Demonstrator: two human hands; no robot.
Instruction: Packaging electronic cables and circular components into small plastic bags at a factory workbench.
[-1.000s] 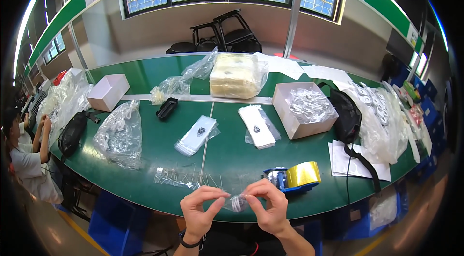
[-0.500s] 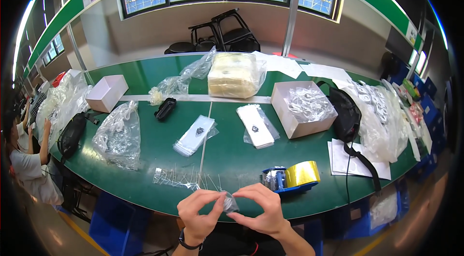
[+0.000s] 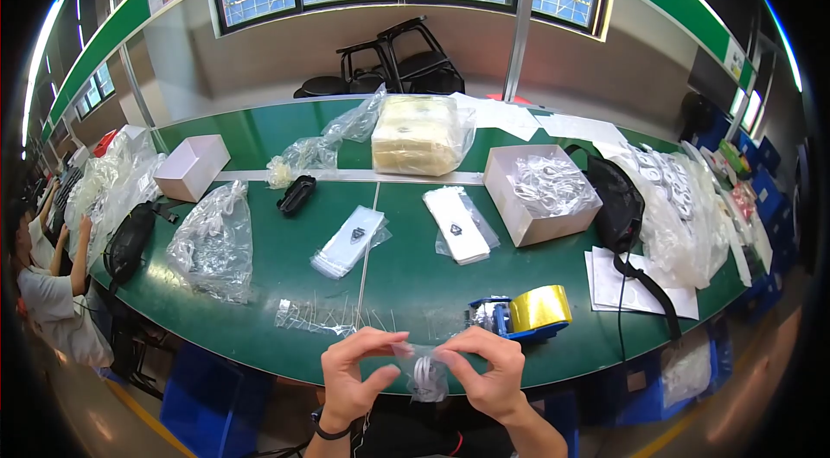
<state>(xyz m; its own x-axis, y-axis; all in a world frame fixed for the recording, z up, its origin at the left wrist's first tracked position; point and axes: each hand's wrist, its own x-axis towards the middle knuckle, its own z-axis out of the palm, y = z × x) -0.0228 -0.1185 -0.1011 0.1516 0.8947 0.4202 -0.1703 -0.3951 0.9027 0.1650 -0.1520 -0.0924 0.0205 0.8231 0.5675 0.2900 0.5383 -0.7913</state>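
Near the front edge of the table, a small clear plastic bag hangs with a coiled white cable inside. My right hand pinches its upper right corner between thumb and fingertips. On the bag's other side is my left hand, its thumb and forefinger spread apart; the forefinger tip is close to the bag's top edge, and I cannot tell whether it touches. Just beyond my hands lie thin wire-like pieces and a blue tape dispenser with a yellow roll.
Two stacks of flat bags, one clear and one white, lie mid-table. An open box of white cables stands right, a plastic bag of cables left. Farther back sits a wrapped bundle. A co-worker is at far left.
My left thumb and forefinger have parted from the bag. The bag now hangs lower from my right hand, showing the cable coil more fully.
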